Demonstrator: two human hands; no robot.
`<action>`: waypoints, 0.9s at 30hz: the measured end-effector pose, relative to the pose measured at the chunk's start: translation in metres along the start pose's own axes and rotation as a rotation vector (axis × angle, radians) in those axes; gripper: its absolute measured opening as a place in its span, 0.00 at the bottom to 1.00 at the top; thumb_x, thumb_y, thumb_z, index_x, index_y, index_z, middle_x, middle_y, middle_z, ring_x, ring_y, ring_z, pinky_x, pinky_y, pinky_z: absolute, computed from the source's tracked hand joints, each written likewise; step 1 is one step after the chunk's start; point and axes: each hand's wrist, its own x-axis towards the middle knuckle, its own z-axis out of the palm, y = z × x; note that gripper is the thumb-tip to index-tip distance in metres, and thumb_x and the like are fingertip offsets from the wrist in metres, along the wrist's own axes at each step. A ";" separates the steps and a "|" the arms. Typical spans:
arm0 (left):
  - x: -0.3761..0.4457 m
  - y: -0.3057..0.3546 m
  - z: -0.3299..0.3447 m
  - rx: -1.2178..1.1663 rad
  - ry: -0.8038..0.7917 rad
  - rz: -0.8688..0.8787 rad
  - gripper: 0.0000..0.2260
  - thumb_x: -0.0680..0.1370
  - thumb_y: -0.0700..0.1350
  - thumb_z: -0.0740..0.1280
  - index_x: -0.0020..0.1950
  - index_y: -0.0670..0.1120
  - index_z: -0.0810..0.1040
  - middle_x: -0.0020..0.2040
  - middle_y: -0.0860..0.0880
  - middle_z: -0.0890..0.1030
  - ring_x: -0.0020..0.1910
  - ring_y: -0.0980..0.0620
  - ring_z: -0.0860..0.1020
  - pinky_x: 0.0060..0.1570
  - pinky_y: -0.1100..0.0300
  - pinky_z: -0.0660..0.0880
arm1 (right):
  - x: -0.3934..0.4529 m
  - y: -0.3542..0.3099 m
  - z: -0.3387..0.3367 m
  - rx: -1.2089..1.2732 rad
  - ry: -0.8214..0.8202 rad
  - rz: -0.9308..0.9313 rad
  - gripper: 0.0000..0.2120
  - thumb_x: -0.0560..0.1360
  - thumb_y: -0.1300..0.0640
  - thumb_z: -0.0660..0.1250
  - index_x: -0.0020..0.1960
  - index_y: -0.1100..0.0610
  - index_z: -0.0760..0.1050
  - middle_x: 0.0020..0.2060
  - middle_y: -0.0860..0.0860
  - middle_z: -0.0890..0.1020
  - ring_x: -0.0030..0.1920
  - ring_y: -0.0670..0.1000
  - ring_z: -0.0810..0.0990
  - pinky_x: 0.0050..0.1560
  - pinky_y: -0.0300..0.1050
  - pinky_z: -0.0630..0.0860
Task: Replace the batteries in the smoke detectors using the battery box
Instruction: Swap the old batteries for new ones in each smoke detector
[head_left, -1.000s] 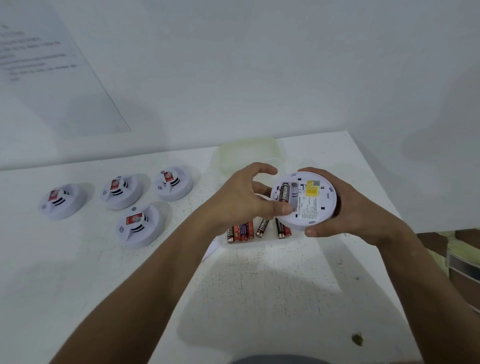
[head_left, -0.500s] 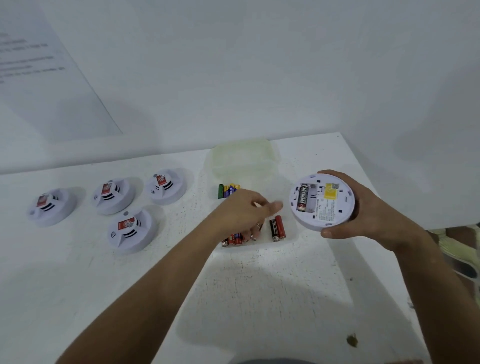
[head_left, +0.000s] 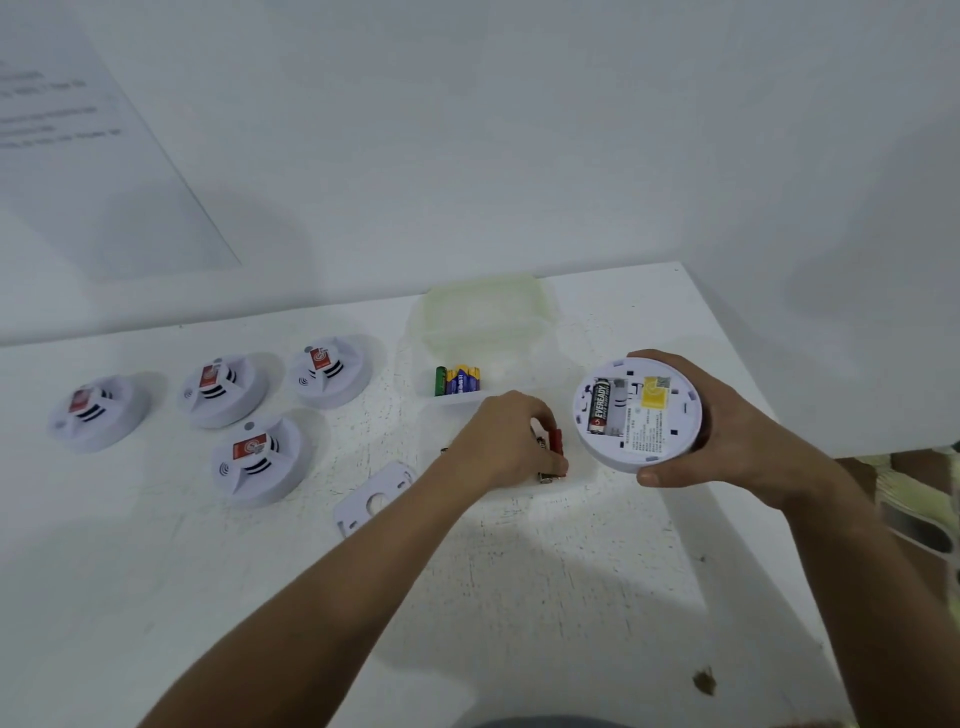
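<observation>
- The open smoke detector (head_left: 638, 411) is held above the right part of the white table (head_left: 545, 597), its back turned up toward the camera, with a yellow label on it.
- Its battery bay holds one black Eveready battery (head_left: 598, 406); the slot beside that battery is bare.
- The right hand (head_left: 727, 431) grips the detector by its rim, fingers curled round the far edge and the thumb at the near edge.
- The left hand (head_left: 501, 441) reaches down into the clear battery box (head_left: 498, 332) and its curled fingers pinch a red battery (head_left: 555, 444); the fingertips themselves are hidden.
- In the far part of the box lie a green battery (head_left: 440, 381) and blue-and-yellow batteries (head_left: 464, 381), side by side.
- A flat white mounting plate (head_left: 375, 499) lies on the table just left of the left forearm.
- Further left, four closed smoke detectors (head_left: 260, 460) with red stickers sit on the table, three in a row and one nearer.
- A small dark spot (head_left: 704, 680) marks the table's near right part.
</observation>
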 end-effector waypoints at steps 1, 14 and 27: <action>-0.002 0.000 0.000 -0.022 0.020 0.003 0.16 0.66 0.48 0.79 0.51 0.49 0.80 0.40 0.53 0.78 0.38 0.55 0.77 0.34 0.64 0.71 | 0.001 0.000 0.001 0.002 -0.001 -0.002 0.44 0.58 0.65 0.80 0.70 0.48 0.69 0.63 0.46 0.78 0.64 0.49 0.77 0.53 0.41 0.79; -0.048 0.024 -0.060 -0.369 0.206 0.178 0.15 0.79 0.44 0.67 0.64 0.55 0.74 0.49 0.54 0.80 0.37 0.60 0.80 0.38 0.62 0.76 | 0.012 -0.012 0.013 -0.010 -0.049 -0.046 0.44 0.58 0.65 0.81 0.70 0.47 0.69 0.63 0.46 0.78 0.64 0.49 0.77 0.54 0.42 0.79; -0.062 0.027 -0.072 -0.096 0.309 0.143 0.12 0.69 0.54 0.76 0.47 0.53 0.79 0.35 0.56 0.82 0.36 0.62 0.79 0.36 0.67 0.75 | 0.028 -0.023 0.053 -0.031 -0.173 -0.085 0.46 0.60 0.65 0.82 0.73 0.52 0.66 0.64 0.48 0.76 0.64 0.53 0.77 0.59 0.46 0.79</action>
